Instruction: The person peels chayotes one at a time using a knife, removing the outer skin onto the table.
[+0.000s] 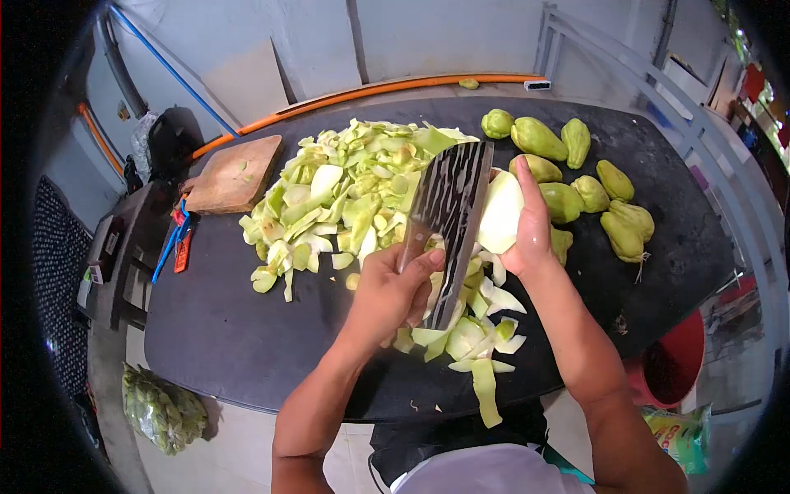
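A wide-bladed knife (pixel 454 214) is gripped in my left hand (pixel 395 284), its patterned blade tilted upright over the middle of the dark table. My right hand (pixel 531 226) holds a peeled pale chayote (pixel 500 212), just right of the blade; the blade hides part of its left side. Behind and left of the knife lies a large heap of green peelings (pixel 337 193). More peelings (pixel 481 329) lie below the hands, one long strip pointing toward the table's front edge. Several unpeeled green chayotes (pixel 539 138) rest to the right of my right hand.
A wooden cutting board (pixel 234 174) lies at the table's (pixel 239 337) back left, near blue and orange-red handled tools (pixel 179 243). A red bucket (pixel 671 358) stands below the right edge. On the floor at left is a plastic bag of green produce (pixel 163 410).
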`<state>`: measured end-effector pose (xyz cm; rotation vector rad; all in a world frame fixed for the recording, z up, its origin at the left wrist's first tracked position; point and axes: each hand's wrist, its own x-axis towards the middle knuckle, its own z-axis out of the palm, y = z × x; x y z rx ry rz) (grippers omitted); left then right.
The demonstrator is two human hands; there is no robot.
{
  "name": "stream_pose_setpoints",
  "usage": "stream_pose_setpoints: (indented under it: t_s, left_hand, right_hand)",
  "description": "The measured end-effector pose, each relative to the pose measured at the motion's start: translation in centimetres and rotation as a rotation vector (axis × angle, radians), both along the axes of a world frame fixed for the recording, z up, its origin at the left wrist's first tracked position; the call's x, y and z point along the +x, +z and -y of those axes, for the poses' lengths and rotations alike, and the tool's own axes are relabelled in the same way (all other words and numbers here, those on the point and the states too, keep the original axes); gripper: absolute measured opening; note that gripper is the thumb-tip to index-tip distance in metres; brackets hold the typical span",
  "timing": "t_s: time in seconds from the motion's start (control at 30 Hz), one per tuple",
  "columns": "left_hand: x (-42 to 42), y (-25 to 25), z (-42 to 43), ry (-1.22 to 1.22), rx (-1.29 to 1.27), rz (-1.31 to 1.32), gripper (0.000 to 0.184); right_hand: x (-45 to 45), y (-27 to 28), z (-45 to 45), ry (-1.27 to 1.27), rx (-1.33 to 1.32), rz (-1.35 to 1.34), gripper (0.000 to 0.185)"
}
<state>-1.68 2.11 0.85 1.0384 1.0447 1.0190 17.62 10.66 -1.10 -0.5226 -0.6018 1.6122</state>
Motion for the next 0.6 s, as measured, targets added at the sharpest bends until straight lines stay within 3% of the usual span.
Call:
stream_pose_setpoints:
  t_s: [0.6]
  left_hand:
    - [-0.1,0.4,0.0,-0.004,-0.115,0.080,0.034]
  right_hand:
    - [-0.5,0.6,1.7,-0.056,0.039,0.156,0.043]
